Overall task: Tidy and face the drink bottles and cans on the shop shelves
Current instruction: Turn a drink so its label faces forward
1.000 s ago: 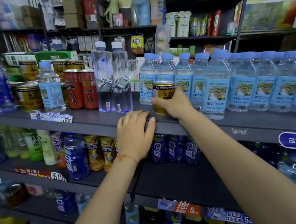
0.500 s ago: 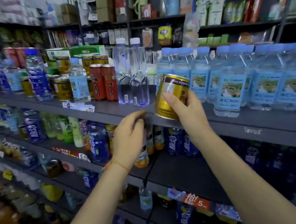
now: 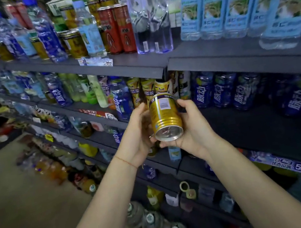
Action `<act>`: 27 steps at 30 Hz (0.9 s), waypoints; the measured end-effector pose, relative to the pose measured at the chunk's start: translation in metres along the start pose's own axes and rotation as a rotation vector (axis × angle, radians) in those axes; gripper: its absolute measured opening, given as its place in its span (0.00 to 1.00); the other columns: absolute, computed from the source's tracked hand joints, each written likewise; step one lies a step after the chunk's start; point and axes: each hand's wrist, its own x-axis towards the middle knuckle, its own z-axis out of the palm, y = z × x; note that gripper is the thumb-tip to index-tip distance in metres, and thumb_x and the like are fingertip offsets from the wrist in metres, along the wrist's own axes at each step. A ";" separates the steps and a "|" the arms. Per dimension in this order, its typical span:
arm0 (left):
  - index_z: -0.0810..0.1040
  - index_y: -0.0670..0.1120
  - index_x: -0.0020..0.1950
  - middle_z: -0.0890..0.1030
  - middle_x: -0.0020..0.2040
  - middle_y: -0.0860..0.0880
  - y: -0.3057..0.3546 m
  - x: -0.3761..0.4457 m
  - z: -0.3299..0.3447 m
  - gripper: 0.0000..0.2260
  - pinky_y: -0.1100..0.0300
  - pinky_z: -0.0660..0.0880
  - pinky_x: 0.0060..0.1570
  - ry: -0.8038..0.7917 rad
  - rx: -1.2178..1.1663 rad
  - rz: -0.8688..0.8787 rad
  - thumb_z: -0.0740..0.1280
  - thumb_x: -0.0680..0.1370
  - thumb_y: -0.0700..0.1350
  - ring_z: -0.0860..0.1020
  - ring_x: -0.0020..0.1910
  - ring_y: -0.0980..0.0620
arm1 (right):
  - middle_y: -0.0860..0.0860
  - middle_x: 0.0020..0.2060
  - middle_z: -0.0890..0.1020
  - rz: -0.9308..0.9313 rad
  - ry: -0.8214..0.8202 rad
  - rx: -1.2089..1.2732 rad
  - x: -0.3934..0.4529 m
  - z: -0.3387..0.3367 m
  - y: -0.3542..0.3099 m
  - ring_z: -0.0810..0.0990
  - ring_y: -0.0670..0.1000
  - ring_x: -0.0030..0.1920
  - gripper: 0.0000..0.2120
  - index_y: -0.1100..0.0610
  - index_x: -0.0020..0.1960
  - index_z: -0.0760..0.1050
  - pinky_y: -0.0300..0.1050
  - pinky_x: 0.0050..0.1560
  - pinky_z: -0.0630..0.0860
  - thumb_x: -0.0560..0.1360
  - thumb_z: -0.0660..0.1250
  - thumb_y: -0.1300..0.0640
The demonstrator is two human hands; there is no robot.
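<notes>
Both hands are on it, a gold can (image 3: 166, 118) held in the air in front of the shelves, clear of every board, tipped so its silver end faces the person and a barcode panel shows on its upper side. The left hand (image 3: 136, 137) cups the can from nine o'clock, fingers curled against its wall, a thin red thread at the wrist. The right hand (image 3: 194, 126) wraps it from three o'clock, thumb along the lower rim. Up at twelve o'clock, on the top shelf (image 3: 138, 65), two tall clear bottles (image 3: 149, 16) stand side by side, two red cans (image 3: 118, 28) just beside them at their nine o'clock. Over at one and two o'clock runs a row of blue-labelled water bottles (image 3: 235, 7). Behind the can, dark blue bottles (image 3: 220, 91) line the shelf below, with yellow-labelled tea bottles (image 3: 139, 94) to eleven o'clock
</notes>
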 end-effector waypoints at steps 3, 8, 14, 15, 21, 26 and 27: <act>0.79 0.43 0.64 0.80 0.60 0.38 0.023 -0.001 -0.039 0.26 0.42 0.73 0.62 0.032 -0.015 -0.008 0.60 0.79 0.62 0.79 0.59 0.37 | 0.62 0.55 0.83 -0.009 0.058 -0.089 0.020 0.034 0.007 0.83 0.66 0.51 0.23 0.56 0.63 0.74 0.57 0.41 0.83 0.81 0.53 0.40; 0.78 0.45 0.63 0.84 0.56 0.43 0.082 -0.003 -0.145 0.18 0.45 0.75 0.60 0.017 -0.016 0.019 0.62 0.80 0.54 0.81 0.56 0.43 | 0.61 0.57 0.82 -0.045 0.115 -0.281 0.081 0.135 0.046 0.84 0.63 0.52 0.19 0.55 0.66 0.71 0.60 0.44 0.83 0.81 0.61 0.46; 0.80 0.46 0.61 0.85 0.54 0.44 0.151 0.002 -0.297 0.15 0.42 0.76 0.61 0.050 0.120 0.070 0.64 0.80 0.54 0.82 0.56 0.43 | 0.57 0.56 0.82 -0.154 0.099 -0.517 0.176 0.249 0.100 0.85 0.58 0.51 0.17 0.55 0.67 0.70 0.58 0.51 0.83 0.79 0.67 0.55; 0.81 0.47 0.58 0.86 0.51 0.46 0.161 0.005 -0.315 0.13 0.41 0.75 0.62 0.047 0.154 0.103 0.65 0.80 0.53 0.83 0.52 0.45 | 0.56 0.56 0.82 -0.181 0.109 -0.535 0.190 0.262 0.106 0.85 0.58 0.51 0.18 0.55 0.67 0.69 0.59 0.53 0.82 0.78 0.68 0.55; 0.77 0.55 0.66 0.83 0.59 0.52 0.212 0.048 -0.361 0.14 0.54 0.77 0.57 0.010 0.214 0.262 0.66 0.80 0.47 0.81 0.57 0.54 | 0.49 0.56 0.83 -0.385 0.206 -0.688 0.255 0.309 0.097 0.83 0.50 0.55 0.24 0.50 0.64 0.73 0.56 0.58 0.80 0.71 0.77 0.53; 0.76 0.57 0.65 0.83 0.55 0.60 0.256 0.097 -0.351 0.15 0.69 0.77 0.43 -0.107 0.226 0.398 0.61 0.83 0.41 0.81 0.52 0.64 | 0.45 0.55 0.81 -0.630 0.258 -0.748 0.297 0.325 0.054 0.80 0.38 0.51 0.28 0.52 0.64 0.72 0.37 0.49 0.80 0.68 0.79 0.56; 0.76 0.56 0.65 0.83 0.56 0.59 0.264 0.108 -0.349 0.15 0.69 0.77 0.44 -0.106 0.239 0.429 0.60 0.83 0.41 0.81 0.54 0.63 | 0.44 0.55 0.80 -0.694 0.278 -0.764 0.306 0.324 0.045 0.79 0.37 0.52 0.29 0.51 0.64 0.71 0.37 0.50 0.79 0.67 0.80 0.56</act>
